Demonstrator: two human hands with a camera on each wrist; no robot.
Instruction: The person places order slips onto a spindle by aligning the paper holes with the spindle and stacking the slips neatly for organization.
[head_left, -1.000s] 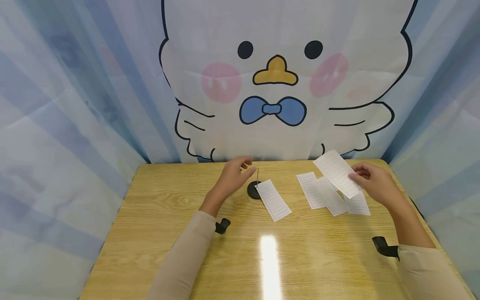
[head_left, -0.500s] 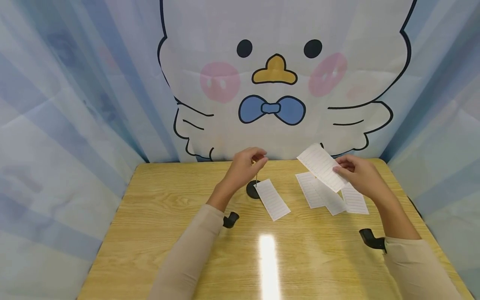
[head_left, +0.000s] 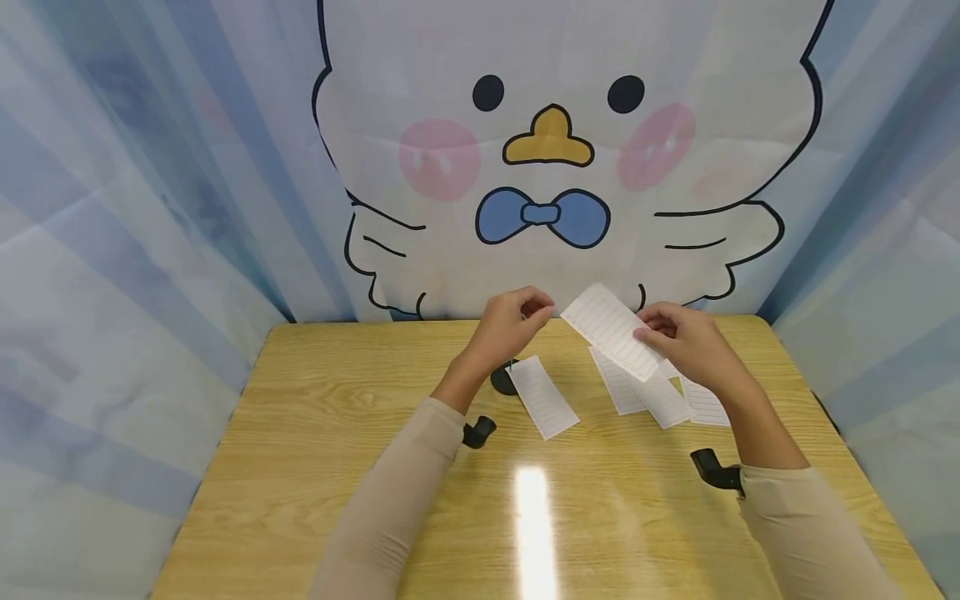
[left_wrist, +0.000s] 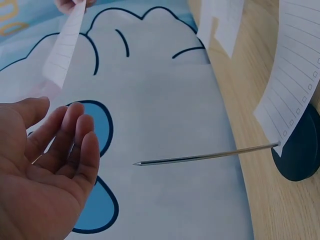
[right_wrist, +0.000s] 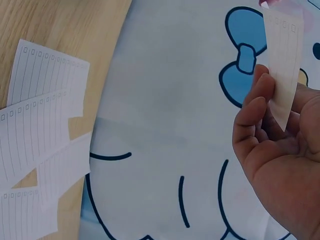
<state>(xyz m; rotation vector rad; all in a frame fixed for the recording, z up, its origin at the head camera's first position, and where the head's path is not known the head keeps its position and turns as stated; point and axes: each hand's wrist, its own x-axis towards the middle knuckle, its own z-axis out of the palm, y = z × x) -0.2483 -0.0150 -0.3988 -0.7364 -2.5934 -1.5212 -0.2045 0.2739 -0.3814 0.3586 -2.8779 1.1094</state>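
Note:
My right hand (head_left: 690, 342) pinches a lined paper slip (head_left: 609, 332) between thumb and fingers, raised over the table. Relaxed fingers of my left hand (head_left: 513, 325) hang near that slip's left corner; the left wrist view shows nothing in its palm. Below the left hand stands a bill spike with a black round base (left_wrist: 297, 150) and a thin pointed metal rod (left_wrist: 200, 158). One paper slip (head_left: 543, 398) is stuck through a corner on the rod, down close to the base. In the head view the left hand hides most of the rod.
Several lined slips (head_left: 663, 402) lie overlapping on the wooden table (head_left: 337, 417), under and beside the right hand. A curtain (head_left: 540, 275) with a cartoon print hangs right behind the table's back edge. Black camera mounts (head_left: 716, 471) stick out from the wrists.
The right hand has carried its slip leftward, away from the loose slips. The left hand has moved right and up from beside the spike, toward the slip's corner.

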